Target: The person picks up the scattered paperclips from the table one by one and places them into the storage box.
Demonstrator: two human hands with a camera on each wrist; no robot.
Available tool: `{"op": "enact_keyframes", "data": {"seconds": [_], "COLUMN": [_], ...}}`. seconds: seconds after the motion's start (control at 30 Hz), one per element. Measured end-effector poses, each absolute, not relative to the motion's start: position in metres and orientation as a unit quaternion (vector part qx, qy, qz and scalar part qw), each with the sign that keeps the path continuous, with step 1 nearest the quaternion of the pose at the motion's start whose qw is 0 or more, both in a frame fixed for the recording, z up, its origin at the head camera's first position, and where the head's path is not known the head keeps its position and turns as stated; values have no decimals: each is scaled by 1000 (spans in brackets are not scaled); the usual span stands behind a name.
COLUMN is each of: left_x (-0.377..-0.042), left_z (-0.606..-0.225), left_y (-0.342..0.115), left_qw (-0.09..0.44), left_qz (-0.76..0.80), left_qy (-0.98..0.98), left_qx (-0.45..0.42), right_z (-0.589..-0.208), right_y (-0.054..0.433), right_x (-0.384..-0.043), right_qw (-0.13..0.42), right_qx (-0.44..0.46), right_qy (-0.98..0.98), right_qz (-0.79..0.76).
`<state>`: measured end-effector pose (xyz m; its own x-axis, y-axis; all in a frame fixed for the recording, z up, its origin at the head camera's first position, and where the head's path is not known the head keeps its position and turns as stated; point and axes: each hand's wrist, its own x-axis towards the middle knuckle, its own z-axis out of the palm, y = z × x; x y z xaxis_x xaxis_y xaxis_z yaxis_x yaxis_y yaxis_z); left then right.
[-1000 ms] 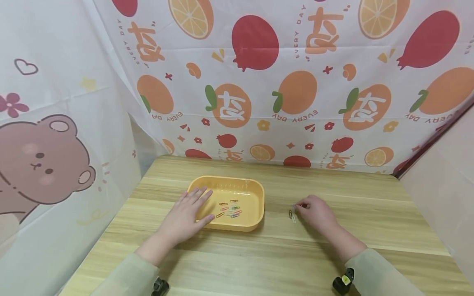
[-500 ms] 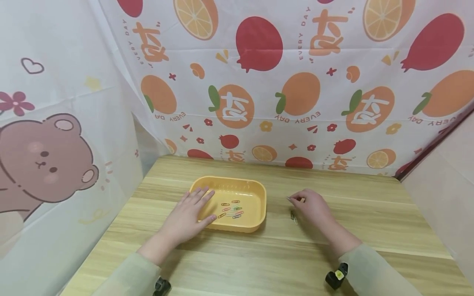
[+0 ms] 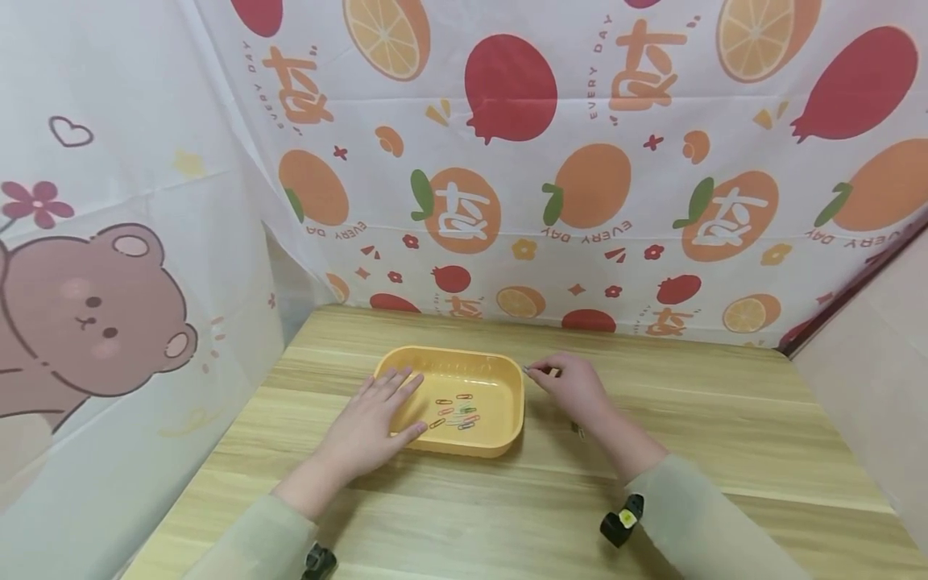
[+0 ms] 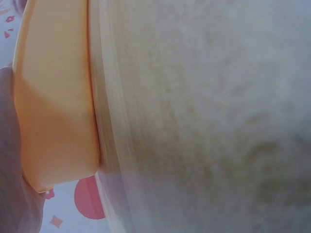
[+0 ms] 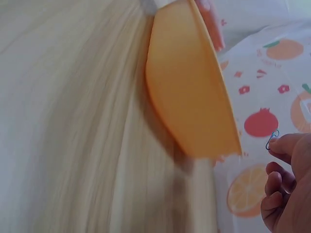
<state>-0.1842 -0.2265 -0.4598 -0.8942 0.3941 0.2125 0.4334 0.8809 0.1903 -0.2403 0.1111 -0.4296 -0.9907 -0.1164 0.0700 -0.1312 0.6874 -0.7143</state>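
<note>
A blue paper clip (image 5: 272,139) is pinched between thumb and index finger of my right hand (image 3: 573,388), just off the right rim of the yellow tray (image 3: 474,450). In the right wrist view, the other fingers of this hand (image 5: 299,179) curl in toward the palm. My left hand (image 3: 366,425) rests over the tray's left side, fingers spread and reaching inside. Several coloured paper clips (image 3: 465,396) lie scattered on the tray floor. Beside my right forearm, a pale paper clip (image 3: 579,433) on the table is partly hidden.
The wooden table (image 3: 464,515) runs back to a fruit-printed cloth (image 3: 507,201). A white cloth with a bear print (image 3: 101,314) hangs at the left, and a pale panel (image 3: 863,322) stands at the right.
My right hand has lifted a paper clip from the small group on the table and carried it left and away from me to the tray's right rim. My left hand stays on the tray.
</note>
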Motion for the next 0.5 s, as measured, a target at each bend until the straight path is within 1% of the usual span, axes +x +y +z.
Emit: {"op": "enact_keyframes", "data": {"seconds": [0.13, 0.33, 0.5], "left_x": [-184, -184, -184], "left_z": [-460, -460, -459], "left_y": [-227, -226, -226], "left_qw": [87, 85, 84], "left_qz": [-119, -119, -116], "left_qy": [-966, -966, -967], "left_qx": [-212, -212, -212], "right_z": [-426, -423, -426], "right_y": [87, 56, 39], "right_x": [-242, -241, -242], "right_qw": [17, -4, -3], "right_qx": [81, 97, 115], "right_qy": [-912, -904, -899], "right_qz": [403, 417, 423]}}
